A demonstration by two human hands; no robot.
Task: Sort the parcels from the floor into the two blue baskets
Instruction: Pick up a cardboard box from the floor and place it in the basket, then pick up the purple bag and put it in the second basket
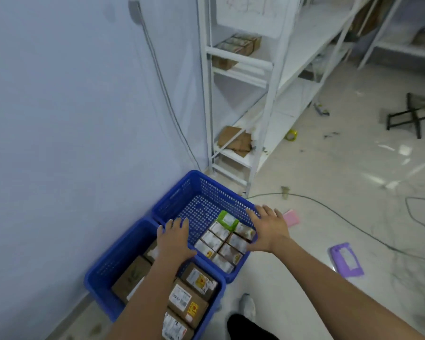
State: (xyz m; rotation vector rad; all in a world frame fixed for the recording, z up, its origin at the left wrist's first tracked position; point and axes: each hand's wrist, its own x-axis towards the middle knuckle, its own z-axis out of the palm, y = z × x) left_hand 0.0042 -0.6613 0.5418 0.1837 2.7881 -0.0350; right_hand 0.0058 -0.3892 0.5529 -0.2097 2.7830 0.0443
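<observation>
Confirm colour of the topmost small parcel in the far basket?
Green, white label: small parcel, head view.

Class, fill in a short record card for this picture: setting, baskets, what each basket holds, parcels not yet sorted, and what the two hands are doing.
setting: tiled floor by a blue wall, white shelving behind
baskets: two blue baskets side by side, far basket and near basket
far basket contents: small boxes in rows, one green box
near basket contents: brown cardboard parcels with labels
unsorted: purple parcel and pink parcel on the floor
left hand: open, fingers straight, over the baskets' shared edge
right hand: open, at the far basket's right rim
</observation>
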